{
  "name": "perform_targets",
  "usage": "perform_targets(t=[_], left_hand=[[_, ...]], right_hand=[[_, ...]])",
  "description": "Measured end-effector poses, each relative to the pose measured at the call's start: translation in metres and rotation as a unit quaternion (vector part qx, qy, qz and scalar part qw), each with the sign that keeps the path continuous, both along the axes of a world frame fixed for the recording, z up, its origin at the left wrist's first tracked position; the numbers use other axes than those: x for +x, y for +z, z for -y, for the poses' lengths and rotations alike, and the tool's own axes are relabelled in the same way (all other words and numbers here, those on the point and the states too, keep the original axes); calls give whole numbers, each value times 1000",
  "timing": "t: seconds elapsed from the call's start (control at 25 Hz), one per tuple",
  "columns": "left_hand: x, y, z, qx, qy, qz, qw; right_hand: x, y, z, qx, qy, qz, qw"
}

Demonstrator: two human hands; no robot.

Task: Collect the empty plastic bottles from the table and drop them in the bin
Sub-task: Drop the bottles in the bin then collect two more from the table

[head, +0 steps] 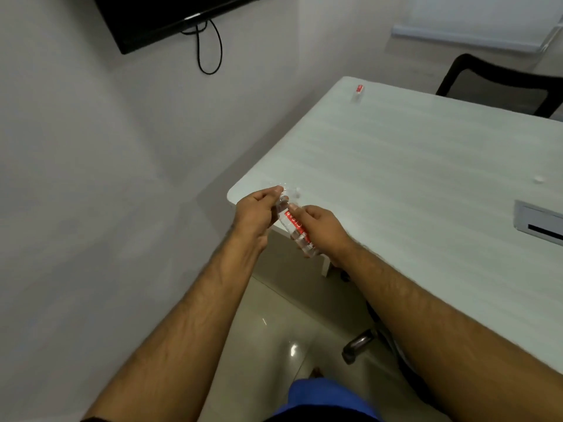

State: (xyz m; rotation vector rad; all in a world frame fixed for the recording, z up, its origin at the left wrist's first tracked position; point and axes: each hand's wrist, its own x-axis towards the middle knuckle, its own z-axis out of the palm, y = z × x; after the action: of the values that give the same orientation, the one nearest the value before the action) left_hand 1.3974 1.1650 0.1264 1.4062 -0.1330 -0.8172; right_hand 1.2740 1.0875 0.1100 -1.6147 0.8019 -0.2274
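Both hands, left hand and right hand, are clamped on the clear, red-labelled plastic bottle above the white table corner; its thin wall could slip from either grip.

Two clear plastic bottles with red labels show: one bottle at the frame's centre, another bottle lying in the upper middle. One table, one black chair at upper right, one wall screen at upper left, two hands, left and right.
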Motion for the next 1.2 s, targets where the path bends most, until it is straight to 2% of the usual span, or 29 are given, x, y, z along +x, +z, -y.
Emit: perform_targets(t=[0.04, 0.12, 0.2, 0.28, 0.4, 0.44, 0.48, 0.52, 0.56, 0.6, 0.68, 0.76, 0.84, 0.88, 0.92, 0.96, 1.0, 1.04, 1.08, 1.12, 1.16, 1.2], left_hand=[[12, -6, 12, 4, -1, -5, 1000], [33, -14, 32, -24, -42, -39, 998], [53, -19, 52, -63, -89, -70, 992], [73, -25, 71, -97, -134, -91, 982], [99, -45, 96, -69, -187, -67, 978], [112, -57, 109, -17, -207, -8, 978], [120, -67, 114, 53, -216, 90, 971], [131, -80, 122, 135, -225, 208, 942], [145, -94, 134, 211, -235, 326, 891], [159, -109, 143, 269, -254, 432, 823], [184, -141, 164, 306, -332, 575, 682], [199, -167, 177, 322, -405, 634, 575], [209, -183, 184, 324, -441, 664, 510], [212, -188, 186, 321, -455, 667, 496], [211, -189, 186, 309, -462, 658, 507], [207, -187, 187, 296, -470, 622, 552], [198, -176, 188, 281, -481, 544, 628], [187, -164, 188, 262, -486, 424, 718], [167, -148, 192, 236, -497, 286, 784], [154, -134, 189, 222, -503, 143, 823], [139, -121, 186, 214, -518, 37, 828], [115, -108, 181, 205, -540, -13, 816]], right_hand=[[10, -4, 7, 18, -12, 1, 1000], [22, -5, 23, 180, -18, 8, 983], [33, -6, 44, 341, -21, 24, 940], [47, -16, 60, 421, -42, 51, 905], [72, -35, 75, 445, -97, 52, 888], [83, -43, 81, 432, -123, 39, 893], [88, -48, 83, 402, -145, 19, 904], [96, -54, 86, 371, -186, 5, 910], [109, -63, 91, 348, -241, 0, 906], [121, -70, 95, 328, -292, -11, 899], [143, -86, 102, 271, -366, -67, 888], [154, -96, 105, 252, -406, -98, 873], [158, -102, 105, 275, -442, -81, 850], [157, -104, 102, 283, -460, -68, 839], [154, -106, 99, 286, -471, -58, 832], [149, -106, 96, 287, -481, -51, 827], [142, -106, 93, 285, -497, -40, 818], [133, -105, 89, 276, -515, -37, 811], [115, -100, 86, 258, -541, -32, 800], [106, -96, 84, 243, -556, -36, 794], [95, -91, 82, 231, -574, -37, 785], [73, -86, 74, 217, -601, -28, 768]])
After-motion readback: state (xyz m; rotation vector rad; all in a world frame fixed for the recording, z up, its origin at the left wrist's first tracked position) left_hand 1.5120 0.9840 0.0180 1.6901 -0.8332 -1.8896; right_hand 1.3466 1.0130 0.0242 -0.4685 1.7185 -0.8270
